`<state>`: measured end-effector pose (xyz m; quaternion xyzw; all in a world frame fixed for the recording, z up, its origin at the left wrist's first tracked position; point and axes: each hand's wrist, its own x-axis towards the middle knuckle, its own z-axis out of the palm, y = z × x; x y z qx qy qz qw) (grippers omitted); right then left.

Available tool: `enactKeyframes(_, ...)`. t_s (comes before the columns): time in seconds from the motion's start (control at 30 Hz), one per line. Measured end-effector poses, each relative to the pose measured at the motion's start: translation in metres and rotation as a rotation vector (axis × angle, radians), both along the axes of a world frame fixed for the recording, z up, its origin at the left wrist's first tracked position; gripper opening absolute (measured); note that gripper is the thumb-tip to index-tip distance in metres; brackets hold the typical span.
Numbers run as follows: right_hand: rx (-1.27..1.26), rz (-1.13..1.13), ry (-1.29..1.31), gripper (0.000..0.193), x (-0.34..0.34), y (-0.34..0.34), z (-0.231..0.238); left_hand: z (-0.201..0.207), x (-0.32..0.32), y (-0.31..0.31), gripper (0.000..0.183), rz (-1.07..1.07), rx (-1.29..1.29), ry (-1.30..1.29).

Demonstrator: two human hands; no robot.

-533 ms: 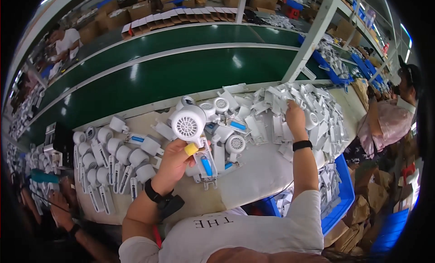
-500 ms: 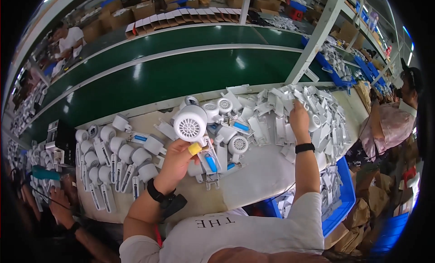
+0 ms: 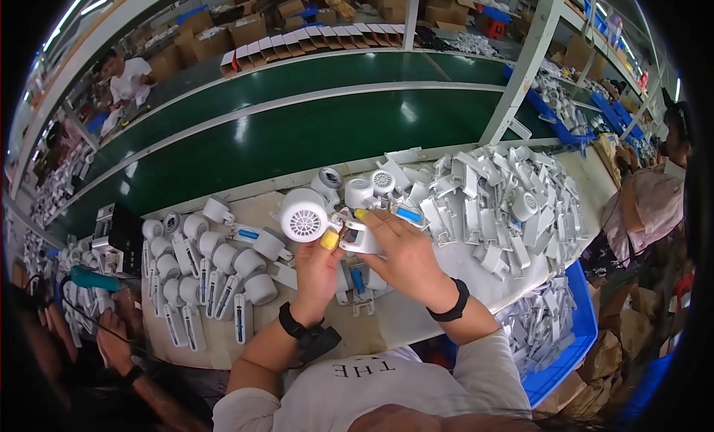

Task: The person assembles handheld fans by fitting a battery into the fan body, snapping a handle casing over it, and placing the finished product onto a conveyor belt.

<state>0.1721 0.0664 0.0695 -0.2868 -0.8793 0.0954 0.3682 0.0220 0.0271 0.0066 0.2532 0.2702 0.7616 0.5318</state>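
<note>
Pinched in my left hand [image 3: 318,272] is a white handheld fan [image 3: 303,216] with a round slotted grille, its handle pointing right. A yellow cover sits on that thumb, and another yellow patch shows on a right-hand finger. My right hand [image 3: 407,253] is closed around a white plastic handle cover [image 3: 364,240], holding it against the fan's handle. Its fingers hide much of the joint, so I cannot tell whether the cover is seated. Just beyond my hands lie more fan heads [image 3: 359,191] and an open handle with a blue battery [image 3: 408,214].
Rows of fans [image 3: 212,257] lie to the left, beside a black box [image 3: 117,239]. Loose white covers [image 3: 513,201] are heaped at right, above a blue bin [image 3: 584,320]. A green conveyor [image 3: 297,138] runs behind the table. A co-worker's hand [image 3: 114,343] holds a teal tool [image 3: 94,279].
My right hand has come from the heap to the fan, bringing a white cover. The fan's handle has swung from pointing down to pointing right. The view has shifted slightly.
</note>
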Motion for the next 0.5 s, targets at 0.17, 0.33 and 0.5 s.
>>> enactKeyframes(0.17,-0.018,0.201,0.049,0.052,-0.004,-0.005,-0.005,-0.001,-0.009,-0.005,0.026,-0.021,0.036,-0.026)
enactKeyframes(0.33,-0.064,0.198,0.085,0.051,-0.008,-0.009,-0.005,-0.001,-0.005,-0.01,0.025,0.03,0.031,-0.009)
enactKeyframes(0.5,-0.06,0.2,0.076,0.051,-0.007,-0.01,-0.005,-0.003,-0.003,-0.012,0.029,0.029,0.057,-0.016)
